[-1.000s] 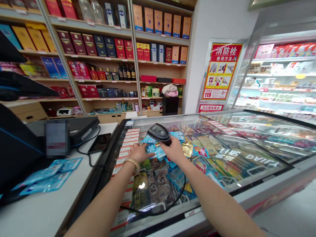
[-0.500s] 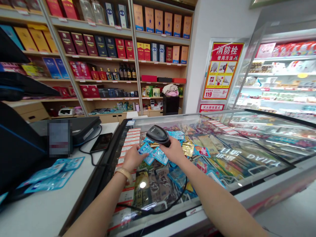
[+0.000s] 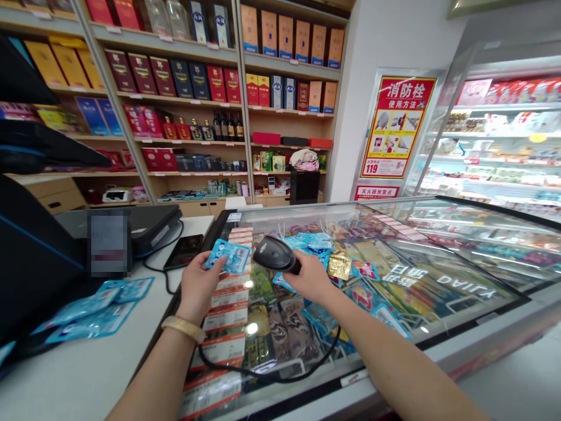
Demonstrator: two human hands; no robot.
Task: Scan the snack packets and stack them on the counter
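Observation:
Pinched in my left hand (image 3: 201, 286) is a blue plastic packet (image 3: 229, 256), held over the left part of the freezer's glass lid. My right hand (image 3: 312, 279) grips a black barcode scanner (image 3: 275, 255), whose head points left toward that packet. Beneath and behind the scanner lies a pile of blue packets (image 3: 309, 241) on the glass. A gold packet (image 3: 339, 265) and a red-and-blue packet (image 3: 364, 269) lie just right of my right hand. The scanner's black cable (image 3: 263, 377) loops across the lid below my hands.
More blue packets (image 3: 100, 310) lie on the white counter (image 3: 79, 374) at left, near a phone (image 3: 184, 251) and a small screen (image 3: 108, 242). The freezer's metal edge (image 3: 421, 356) runs along the front right. Shelves of boxes (image 3: 179, 79) stand behind.
My left hand has lifted a blue packet off the pile and moved it left, away from the scanner. My right hand with the scanner has shifted slightly, its head turned more to the left.

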